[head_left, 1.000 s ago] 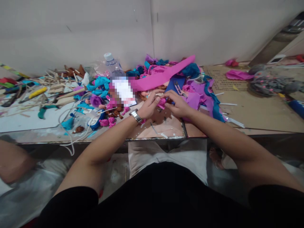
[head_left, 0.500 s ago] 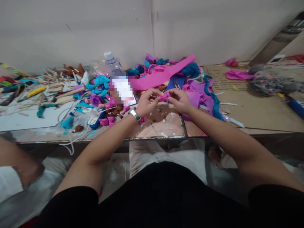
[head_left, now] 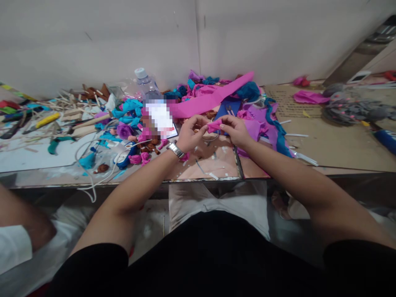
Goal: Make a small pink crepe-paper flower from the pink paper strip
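Both hands meet above the middle of a cluttered worktable (head_left: 204,169). My left hand (head_left: 190,136), with a metal watch on the wrist, and my right hand (head_left: 233,130) pinch a small pink crepe paper piece (head_left: 214,125) between their fingertips. Just behind them lie a long pink paper strip (head_left: 210,99), purple and blue paper, and small scissors (head_left: 229,109) on a dark blue sheet. Small rolled paper buds in pink, brown and purple (head_left: 140,156) lie to the left of my left wrist.
A plastic water bottle (head_left: 144,82) stands at the back. Wooden sticks, a yellow-handled tool (head_left: 48,119) and a white cable (head_left: 93,165) cover the left side. Cardboard (head_left: 334,140) with grey fabric (head_left: 349,107) lies right. Another person's arm (head_left: 21,227) shows at lower left.
My hands lifted the pink paper piece slightly off the table and shifted their finger grip on it. The other person's arm at lower left moved a little.
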Tool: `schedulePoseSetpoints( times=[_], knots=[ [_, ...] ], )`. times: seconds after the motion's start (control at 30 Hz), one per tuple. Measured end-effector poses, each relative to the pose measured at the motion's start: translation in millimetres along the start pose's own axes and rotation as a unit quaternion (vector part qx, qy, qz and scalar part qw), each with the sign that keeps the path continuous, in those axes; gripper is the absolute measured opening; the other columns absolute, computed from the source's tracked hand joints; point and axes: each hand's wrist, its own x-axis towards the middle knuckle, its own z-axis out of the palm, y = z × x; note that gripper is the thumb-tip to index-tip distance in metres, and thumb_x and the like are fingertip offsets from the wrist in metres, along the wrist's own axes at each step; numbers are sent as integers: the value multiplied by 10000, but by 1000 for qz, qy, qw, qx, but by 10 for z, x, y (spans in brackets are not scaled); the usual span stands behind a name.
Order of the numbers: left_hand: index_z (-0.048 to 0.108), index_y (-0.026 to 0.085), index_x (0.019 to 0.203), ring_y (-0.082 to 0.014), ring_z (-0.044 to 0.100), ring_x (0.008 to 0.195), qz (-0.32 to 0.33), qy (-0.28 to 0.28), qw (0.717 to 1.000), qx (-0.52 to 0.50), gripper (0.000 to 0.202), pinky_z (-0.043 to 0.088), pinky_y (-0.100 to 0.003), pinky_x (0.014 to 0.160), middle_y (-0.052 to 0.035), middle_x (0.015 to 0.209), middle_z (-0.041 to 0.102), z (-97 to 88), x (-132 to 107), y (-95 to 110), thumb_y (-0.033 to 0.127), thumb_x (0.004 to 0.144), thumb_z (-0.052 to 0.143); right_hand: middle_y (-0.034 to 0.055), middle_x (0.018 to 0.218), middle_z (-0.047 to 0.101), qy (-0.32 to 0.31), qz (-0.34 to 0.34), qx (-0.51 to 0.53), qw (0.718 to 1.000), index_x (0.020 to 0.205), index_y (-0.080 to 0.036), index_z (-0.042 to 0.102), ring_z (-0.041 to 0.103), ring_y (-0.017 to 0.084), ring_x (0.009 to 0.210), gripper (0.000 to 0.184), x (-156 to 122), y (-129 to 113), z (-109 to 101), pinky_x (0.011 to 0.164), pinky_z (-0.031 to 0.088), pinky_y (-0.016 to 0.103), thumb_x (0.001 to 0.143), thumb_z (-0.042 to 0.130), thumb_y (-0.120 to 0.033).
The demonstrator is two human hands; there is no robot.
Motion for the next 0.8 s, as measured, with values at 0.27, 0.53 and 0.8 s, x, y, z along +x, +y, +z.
schedulePoseSetpoints(
  times=[0.27, 0.53, 0.8],
  knots=[
    [717, 213, 993, -208, 694, 964, 44, -39, 998, 8, 452, 577, -351, 820, -98, 1068, 741, -29, 13, 20, 665, 999, 716, 23, 913, 717, -11, -16, -9, 1000, 1028, -234, 676, 612, 163, 720, 407, 0, 44, 27, 698, 592, 334, 878, 812, -586],
    [641, 219, 965, -171, 684, 845, 0, -9, 999, -35, 485, 570, -319, 755, -57, 983, 706, 7, 5, -30, 695, 975, 732, -26, 793, 622, -4, 7, 20, 1000, 1000, -245, 661, 579, 155, 672, 368, 4, 10, 4, 671, 572, 323, 860, 810, -552],
    [655, 236, 1112, -159, 657, 824, -17, 3, 1000, -20, 548, 553, -296, 732, -36, 960, 688, 14, -15, -43, 757, 960, 730, -28, 748, 659, 11, 44, 82, 996, 982, -237, 691, 589, 149, 615, 376, 31, 133, 4, 616, 505, 297, 861, 796, -577]
  ],
)
